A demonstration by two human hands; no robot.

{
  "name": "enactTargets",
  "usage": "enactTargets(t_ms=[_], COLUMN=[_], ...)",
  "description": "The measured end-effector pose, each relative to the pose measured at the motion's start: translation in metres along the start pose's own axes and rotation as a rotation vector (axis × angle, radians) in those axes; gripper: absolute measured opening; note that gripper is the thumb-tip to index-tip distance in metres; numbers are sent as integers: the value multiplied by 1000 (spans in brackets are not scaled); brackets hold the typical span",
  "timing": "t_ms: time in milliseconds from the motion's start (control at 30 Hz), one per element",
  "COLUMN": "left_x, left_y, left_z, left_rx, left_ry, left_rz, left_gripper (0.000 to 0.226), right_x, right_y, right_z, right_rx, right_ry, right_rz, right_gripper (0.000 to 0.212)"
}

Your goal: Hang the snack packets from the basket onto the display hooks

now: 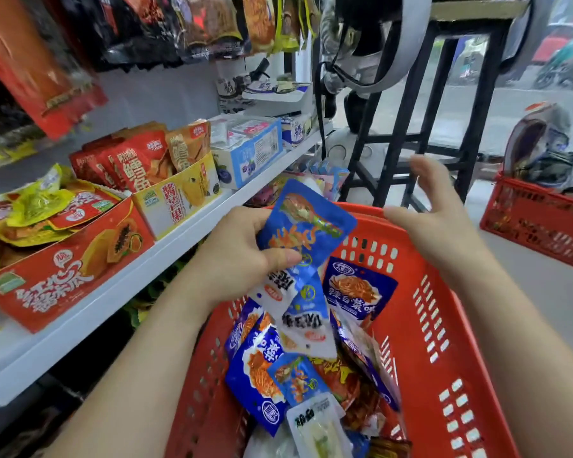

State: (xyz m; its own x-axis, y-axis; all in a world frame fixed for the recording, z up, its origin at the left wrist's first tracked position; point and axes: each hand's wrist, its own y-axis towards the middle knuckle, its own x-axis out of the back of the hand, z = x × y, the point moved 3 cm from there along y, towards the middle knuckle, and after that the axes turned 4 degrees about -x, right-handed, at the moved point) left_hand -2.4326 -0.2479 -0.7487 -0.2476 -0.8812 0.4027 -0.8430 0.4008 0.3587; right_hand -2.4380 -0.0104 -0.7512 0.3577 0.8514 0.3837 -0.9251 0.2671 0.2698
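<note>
Baskets (444, 325) (536, 223), two, red; left hand (239, 256) grips blue packets (311, 223) above nearer one, right hand (434, 213) spread.

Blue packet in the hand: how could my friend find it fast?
Find the red basket beside the white shelf. Over its far rim the left hand holds several packets. Yours is the blue packet on top, pointing up; the rest dangle below.

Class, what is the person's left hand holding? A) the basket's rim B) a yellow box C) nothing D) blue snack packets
D: the left hand grips blue snack packets above the red basket, its fingers and thumb curled round them.
</note>
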Motion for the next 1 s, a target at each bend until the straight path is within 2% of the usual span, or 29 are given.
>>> enactTargets(t_ms=[33, 100, 167, 233, 300, 367, 433, 500, 533, 667, 700, 767, 833, 867, 900, 967, 1000], left_x=[1, 1, 5, 14, 18, 17, 14, 16, 19, 39, 43, 44, 41, 40, 41, 50, 56], left_y=[0, -1, -2, -3, -7, -10, -10, -8, -7, -3, -2, 0, -1, -1, 0, 5, 8], left_z=[-3, -3, 2, 6, 8, 10, 11, 15, 18, 26, 23, 15, 2, -7, -17, -38, -51], left_rx=[-7, -21, -35, -71, -128, -117, -94, -67, -27, 166, 186, 186, 160, 140, 128, 129, 135], left_ry=[-35, -168, -307, -436, -565, -688, -724, -682, -661, -587, -549, -482, -463, -456, -439, -369, -324], left_rz=[75, 154, 161, 149, 224, 267, 238, 93, -18, -366, -412, -476, -548, -601, -660, -758, -783], left_gripper=[29, 24, 25, 26, 25, 19, 17, 15, 24, 23, 24, 22, 21, 21, 22, 24, 25], right_x=[-6, -31, -53, -61, -60, -59, -63, -66, -64, -44, -39, -38, -40, -42, -43, -38, -34], right_y=[0, -7, -20, -27, -26, -28, -36, -40, -40, -29, -29, -26, -28, -32, -36, -43, -43], right_z=[7, 10, 4, 3, 1, 1, 7, 12, 13, 17, 24, 33, 42, 50, 59, 85, 103], right_rx=[38, -16, -11, 5, -33, -91, -113, -159, -185, -186, -143, -28, -40, -82, -123, -180, -198], right_ry=[24, 119, 75, 102, 199, 326, 426, 490, 487, 376, 352, 247, 214, 249, 253, 241, 270], right_rz=[196, 602, 775, 776, 734, 805, 926, 918, 866, 610, 551, 394, 318, 369, 490, 683, 704], right_gripper=[58, 66, 64, 56, 64, 69, 49, 35, 35, 74, 75, 65, 47, 32, 27, 42, 35])
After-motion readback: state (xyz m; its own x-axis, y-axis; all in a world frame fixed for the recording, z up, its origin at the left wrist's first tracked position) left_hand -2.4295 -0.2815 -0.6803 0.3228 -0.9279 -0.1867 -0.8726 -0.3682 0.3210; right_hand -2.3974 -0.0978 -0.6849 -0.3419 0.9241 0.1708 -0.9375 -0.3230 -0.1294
